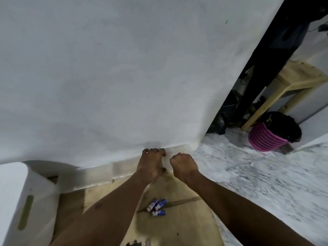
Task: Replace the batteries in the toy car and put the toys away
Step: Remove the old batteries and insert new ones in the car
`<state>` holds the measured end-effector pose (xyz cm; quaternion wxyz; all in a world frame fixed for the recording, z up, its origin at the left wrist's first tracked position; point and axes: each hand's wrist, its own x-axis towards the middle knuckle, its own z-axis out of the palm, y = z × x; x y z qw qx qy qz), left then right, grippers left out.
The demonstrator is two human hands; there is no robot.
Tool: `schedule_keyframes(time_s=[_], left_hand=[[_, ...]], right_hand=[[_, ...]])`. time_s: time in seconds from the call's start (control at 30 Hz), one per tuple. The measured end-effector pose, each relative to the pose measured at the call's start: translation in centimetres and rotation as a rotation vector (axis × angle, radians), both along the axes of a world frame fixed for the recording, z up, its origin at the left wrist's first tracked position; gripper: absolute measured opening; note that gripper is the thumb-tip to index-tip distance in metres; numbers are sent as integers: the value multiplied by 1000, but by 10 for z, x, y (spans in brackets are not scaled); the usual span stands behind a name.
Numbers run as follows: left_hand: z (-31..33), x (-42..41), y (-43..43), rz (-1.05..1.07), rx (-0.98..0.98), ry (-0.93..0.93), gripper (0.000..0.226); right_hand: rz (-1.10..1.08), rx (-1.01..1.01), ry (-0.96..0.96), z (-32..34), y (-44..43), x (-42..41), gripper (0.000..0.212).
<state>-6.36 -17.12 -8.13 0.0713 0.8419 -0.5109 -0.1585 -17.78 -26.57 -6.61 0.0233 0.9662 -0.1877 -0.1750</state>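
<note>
Translucent plastic of storage container (95, 176): smooth, faintly glossy, slightly clouded. Pale wood of table top (186, 221): matt, scuffed and stained. Glossy blue printed wrap on batteries (158, 207), silvery metal at the ends. Painted wall (124, 68): white, matt, lightly marked. Marble-patterned floor (257, 174): grey-white, veined, smooth. Pink plastic of lattice basket (264, 139), lined with black plastic bag (287, 125), creased, slight sheen. Bare light timber of bench (292, 80), unvarnished. White box (21, 192): smooth, matt, dull green strip on its side; material uncertain.
</note>
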Motion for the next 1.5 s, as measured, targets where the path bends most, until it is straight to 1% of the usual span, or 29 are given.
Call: schedule_keyframes(time_s=[0.07,0.17,0.23,0.3,0.4,0.47,0.53,0.6,0.67,0.73,0.8,0.87,0.9,0.93,0.97,1.0,1.03,1.07,1.17,1.27,1.33,1.43,1.5], left_hand=[[-2,0,1,-7,15,-23,56],[-5,-3,2,-10,26,-61,57],[-6,-5,3,-19,43,-82,58],[-7,-7,4,-22,51,-102,60],[-7,-10,5,-11,54,-132,67],[-7,-11,4,-12,68,-168,71],[-6,-11,4,-8,67,-184,77],[-3,-11,4,0,57,-153,80],[0,-13,5,16,-2,-97,76],[2,-13,4,20,-98,-47,59],[3,-10,5,20,-149,-25,46],[3,-6,5,42,-183,15,42],[4,-6,5,54,-198,38,41],[5,-6,3,70,-210,64,40],[6,-6,2,89,-225,90,39],[7,-6,0,112,-239,119,38],[8,-7,-1,135,-250,149,38],[8,-6,-1,154,-260,179,37],[6,-5,-1,174,-280,235,35],[4,-4,-1,176,-298,241,35],[3,-3,-1,178,-308,235,35],[2,-1,0,159,-304,192,40],[2,0,1,145,-285,162,40]], right_hand=[[-9,-13,8,0,4,1,29],[-83,-16,3,-1,13,-4,47],[-115,-35,-1,0,15,-8,54],[-113,-23,-4,4,14,-8,50],[-60,-10,16,16,8,-1,32],[-46,-8,28,26,4,3,26],[-45,-19,28,36,-3,6,27],[-33,-39,3,47,-11,8,32],[-13,-38,-27,57,-19,9,35],[-10,-6,-125,60,-26,8,38],[-24,28,-327,58,-31,1,34],[-23,57,-601,53,-29,-13,22],[9,92,-701,47,-26,-21,23],[72,121,-734,40,-23,-29,23],[155,137,-705,28,-20,-34,21],[214,140,-637,14,-20,-37,22],[227,146,-553,1,-21,-36,24],[202,154,-500,-11,-25,-31,26],[132,242,-460,-25,-35,-8,25],[147,289,-278,-30,-42,9,28],[102,335,-181,-36,-47,12,31],[79,402,-161,-45,-54,11,31],[96,428,-231,-44,-53,6,25]])
